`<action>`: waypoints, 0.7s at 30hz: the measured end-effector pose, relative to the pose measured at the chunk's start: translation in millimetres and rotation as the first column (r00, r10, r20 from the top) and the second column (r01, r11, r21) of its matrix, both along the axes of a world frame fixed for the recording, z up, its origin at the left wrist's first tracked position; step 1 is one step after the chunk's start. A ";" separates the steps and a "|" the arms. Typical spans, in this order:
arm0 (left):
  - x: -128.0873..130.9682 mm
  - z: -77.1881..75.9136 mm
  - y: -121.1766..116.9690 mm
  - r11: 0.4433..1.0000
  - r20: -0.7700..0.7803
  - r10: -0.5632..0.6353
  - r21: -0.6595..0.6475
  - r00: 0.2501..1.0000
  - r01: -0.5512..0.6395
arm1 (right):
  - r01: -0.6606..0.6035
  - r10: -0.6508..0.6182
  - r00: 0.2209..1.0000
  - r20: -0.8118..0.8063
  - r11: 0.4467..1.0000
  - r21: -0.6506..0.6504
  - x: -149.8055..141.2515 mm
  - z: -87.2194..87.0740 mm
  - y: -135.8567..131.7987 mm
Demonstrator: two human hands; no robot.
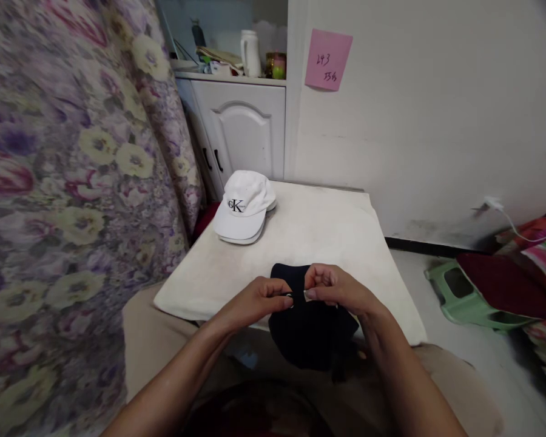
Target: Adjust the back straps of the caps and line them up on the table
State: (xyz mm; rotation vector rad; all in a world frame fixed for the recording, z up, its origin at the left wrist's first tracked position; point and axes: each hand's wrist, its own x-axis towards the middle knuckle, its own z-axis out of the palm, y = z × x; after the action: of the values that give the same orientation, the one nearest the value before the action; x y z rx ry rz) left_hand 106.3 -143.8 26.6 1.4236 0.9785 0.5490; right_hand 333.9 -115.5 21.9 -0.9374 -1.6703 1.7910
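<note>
Head — hands (pixel 261 300) (pixel 337 286) on dark cap (pixel 303 337); jug (pixel 250 54)

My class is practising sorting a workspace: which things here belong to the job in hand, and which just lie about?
In the job:
left hand
right hand
dark cap, between them
table

Lying about, seemingly:
white cap, untouched, possibly related
white jug
pink note, on the wall
green stool

Bare hands (pixel 260 298) and forearms (pixel 182 370), dark clothing (pixel 255 413) with dim red
</note>
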 end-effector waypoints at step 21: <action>-18.5 -5.0 10.5 0.989 0.182 0.144 -0.060 0.973 -0.135 | 0.009 -0.008 0.998 -0.056 1.000 0.001 10.6 -8.8 10.6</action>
State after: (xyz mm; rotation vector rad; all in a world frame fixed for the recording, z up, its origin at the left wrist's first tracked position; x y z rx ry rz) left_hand 87.8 -133.3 21.5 1.2430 0.9393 0.7452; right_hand 344.5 -105.0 13.0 -0.8843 -1.6299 1.7944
